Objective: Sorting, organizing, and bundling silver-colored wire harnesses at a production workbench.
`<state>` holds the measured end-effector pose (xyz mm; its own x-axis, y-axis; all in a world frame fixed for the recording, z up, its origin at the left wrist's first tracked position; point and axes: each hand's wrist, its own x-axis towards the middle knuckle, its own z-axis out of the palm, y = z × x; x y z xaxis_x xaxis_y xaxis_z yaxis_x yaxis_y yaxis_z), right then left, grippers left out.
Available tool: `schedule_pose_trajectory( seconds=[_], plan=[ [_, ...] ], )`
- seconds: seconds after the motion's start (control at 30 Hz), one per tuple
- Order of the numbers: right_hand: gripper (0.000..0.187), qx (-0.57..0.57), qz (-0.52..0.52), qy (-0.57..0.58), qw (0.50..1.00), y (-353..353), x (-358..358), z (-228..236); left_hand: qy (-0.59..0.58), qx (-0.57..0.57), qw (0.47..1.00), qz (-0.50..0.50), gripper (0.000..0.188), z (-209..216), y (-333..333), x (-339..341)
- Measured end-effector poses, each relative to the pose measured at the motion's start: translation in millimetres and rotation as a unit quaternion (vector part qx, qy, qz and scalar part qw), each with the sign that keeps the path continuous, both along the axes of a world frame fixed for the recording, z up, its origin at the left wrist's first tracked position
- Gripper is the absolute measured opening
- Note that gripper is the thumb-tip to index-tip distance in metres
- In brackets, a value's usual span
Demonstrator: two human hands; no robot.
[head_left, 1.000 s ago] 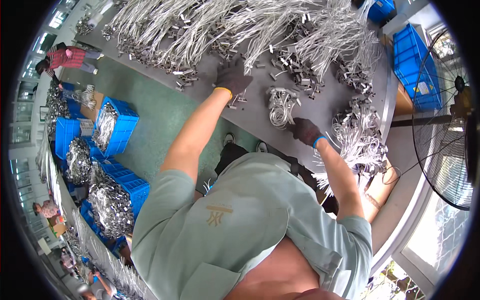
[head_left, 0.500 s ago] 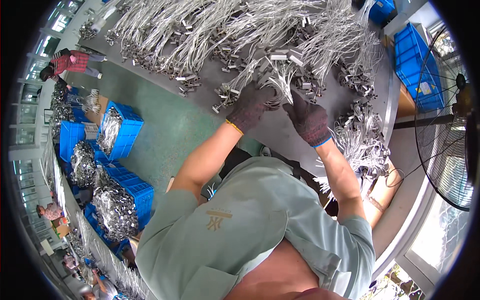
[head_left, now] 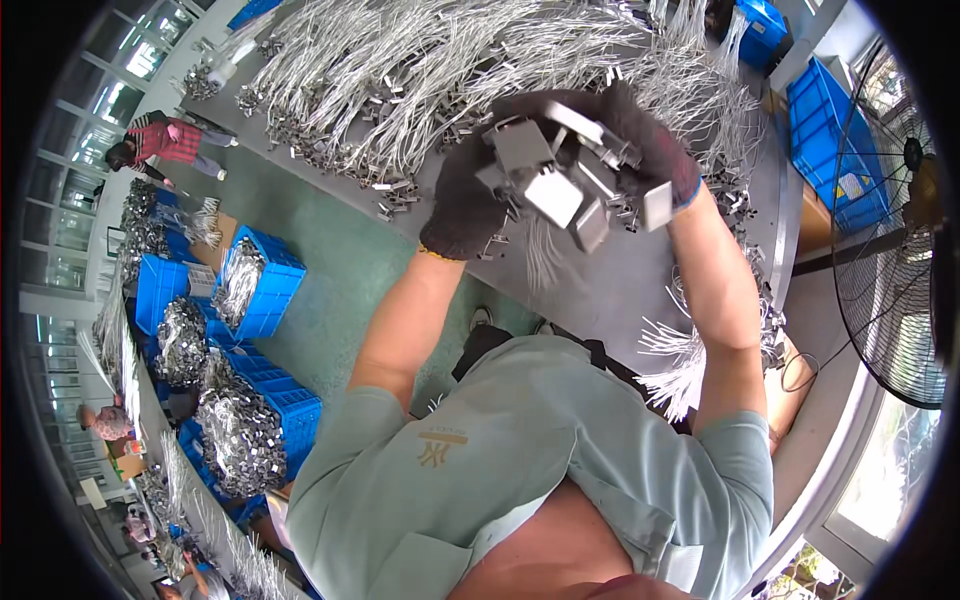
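A bunch of small rectangular metal-cased parts with thin pale wires is held up between my gloved hands, above the grey table. My left hand, in a dark knitted glove with a yellow cuff edge, is closed on the bunch's left side. On its right side my right hand, gloved alike with a blue cuff edge, grips the parts; the fingers are partly hidden behind them. Pale wires hang below the bunch. Motion blurs some of the blocks.
Many wired parts cover the table's far side, and a wire bundle lies by my right forearm. Blue crates with parts stand at left. A black fan and a blue crate are at right. A person stands far left.
Both hands have risen with the bunch, which now appears larger. The metal blocks have turned toward me, and the wires that were between my hands now hang beneath.
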<state>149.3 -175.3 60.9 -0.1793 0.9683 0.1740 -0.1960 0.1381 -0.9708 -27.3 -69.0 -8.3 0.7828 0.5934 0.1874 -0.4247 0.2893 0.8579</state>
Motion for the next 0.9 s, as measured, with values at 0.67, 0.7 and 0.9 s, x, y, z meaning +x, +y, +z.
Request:
schedule_pose_trajectory(
  seconds=[0.67, 0.7, 0.9],
  plan=[
    [0.049, 0.473, 0.023, -0.264, 0.840, -12.8, -76.3, -11.1, -0.149, -0.005, 0.977, 0.153, 0.029, 33.9, 49.8, -48.4],
    [0.053, 0.499, 0.082, -0.219, 0.835, -12.6, -69.0, -12.5, -0.149, -0.004, 0.976, 0.161, 0.029, 32.7, 47.9, -51.4],
    [0.096, 0.163, -0.131, -0.299, 0.931, 17.3, -72.0, 6.5, -0.180, 0.038, 0.982, 0.042, 0.038, 42.9, 16.2, -31.0]
  ],
)
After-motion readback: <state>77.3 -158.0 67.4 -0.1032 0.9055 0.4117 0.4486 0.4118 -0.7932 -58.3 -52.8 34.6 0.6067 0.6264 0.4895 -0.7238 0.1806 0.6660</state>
